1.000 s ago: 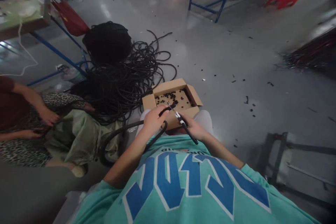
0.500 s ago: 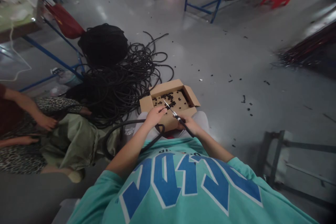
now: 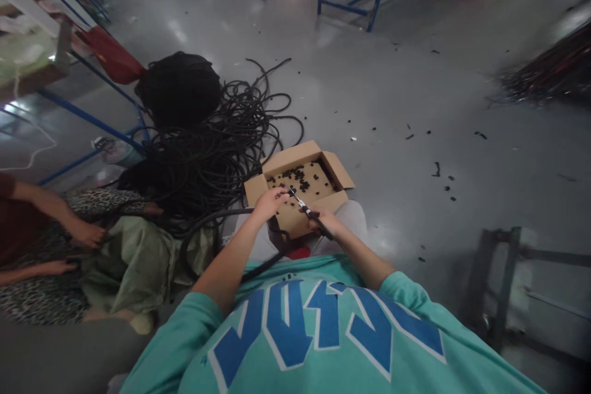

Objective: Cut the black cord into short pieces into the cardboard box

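Observation:
My left hand [image 3: 268, 203] is closed with its fingertips pinched over the cardboard box [image 3: 289, 159], on a black cord [image 3: 224, 215] that loops back beside my lap. In my right hand [image 3: 327, 220] is a pair of scissors [image 3: 302, 204] with dark handles and bright metal blades. The blades point up and left, right by my left fingertips. Whether they touch the cord is too small to tell. Short black cut pieces [image 3: 302, 181] lie scattered inside the open box, which rests at my knees.
A tangled heap of black cord [image 3: 207, 166] and a round black bundle [image 3: 180, 89] lie on the floor to the left. Another person's hand [image 3: 87, 234] rests near green cloth [image 3: 133, 258]. A dark metal frame [image 3: 508, 283] stands at right. Black scraps [image 3: 447, 188] dot the floor.
The scissors sit at a slightly different angle, and their blades look shorter beside my left fingertips. My left fingers have shifted a little. The whole view has tilted slightly.

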Available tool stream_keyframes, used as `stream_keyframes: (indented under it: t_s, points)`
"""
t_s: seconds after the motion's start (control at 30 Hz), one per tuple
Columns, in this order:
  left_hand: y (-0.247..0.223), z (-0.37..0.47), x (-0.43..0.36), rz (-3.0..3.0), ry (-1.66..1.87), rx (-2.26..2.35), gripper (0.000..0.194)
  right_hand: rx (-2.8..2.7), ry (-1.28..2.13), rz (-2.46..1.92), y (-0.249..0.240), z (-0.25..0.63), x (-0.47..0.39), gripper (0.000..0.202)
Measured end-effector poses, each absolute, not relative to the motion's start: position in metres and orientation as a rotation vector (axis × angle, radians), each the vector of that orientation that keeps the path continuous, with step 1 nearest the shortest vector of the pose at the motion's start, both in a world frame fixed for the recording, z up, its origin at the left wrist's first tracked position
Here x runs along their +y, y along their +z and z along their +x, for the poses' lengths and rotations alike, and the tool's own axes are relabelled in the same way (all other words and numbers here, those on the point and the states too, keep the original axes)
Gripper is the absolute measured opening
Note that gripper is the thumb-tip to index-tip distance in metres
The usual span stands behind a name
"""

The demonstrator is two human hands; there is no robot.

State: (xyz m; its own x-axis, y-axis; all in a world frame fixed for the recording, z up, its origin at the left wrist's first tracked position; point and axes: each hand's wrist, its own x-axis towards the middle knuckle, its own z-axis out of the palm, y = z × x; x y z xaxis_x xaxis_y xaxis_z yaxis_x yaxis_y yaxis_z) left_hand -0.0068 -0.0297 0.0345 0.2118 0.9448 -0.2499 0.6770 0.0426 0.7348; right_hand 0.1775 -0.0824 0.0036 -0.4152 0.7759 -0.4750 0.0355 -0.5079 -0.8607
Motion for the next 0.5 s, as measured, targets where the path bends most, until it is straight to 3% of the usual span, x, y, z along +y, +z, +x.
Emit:
stream_keyframes:
  t_s: [0.5]
  points:
    - [0.031, -0.006, 0.001, 1.697, 0.209, 1.378, 0.032, -1.012, 2.136, -1.053, -0.032, 0.173, -0.060, 0.061]
